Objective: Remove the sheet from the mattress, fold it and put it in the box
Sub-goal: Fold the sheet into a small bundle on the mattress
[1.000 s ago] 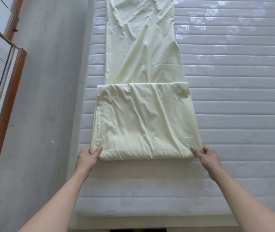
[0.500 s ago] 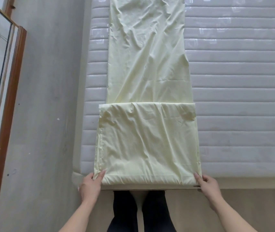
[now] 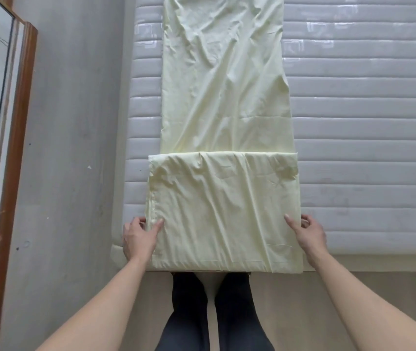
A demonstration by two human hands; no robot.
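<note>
A pale yellow sheet [image 3: 224, 97] lies as a long folded strip down the grey quilted mattress [image 3: 366, 148]. Its near end is folded over into a thick square pad [image 3: 223, 211] that reaches the mattress's front edge. My left hand [image 3: 139, 238] grips the pad's left side, thumb on top and fingers tucked at the edge. On the pad's right side my right hand [image 3: 308, 234] does the same, thumb on the fabric. No box is in view.
A grey concrete floor strip [image 3: 70, 148] runs along the mattress's left. A wood-framed mirror [image 3: 14, 148] leans at the far left. My dark-trousered legs [image 3: 214, 312] stand on beige floor right against the mattress's front edge.
The folded pad has slid toward me to the mattress's front edge. Both hands moved from its near corners up along its sides.
</note>
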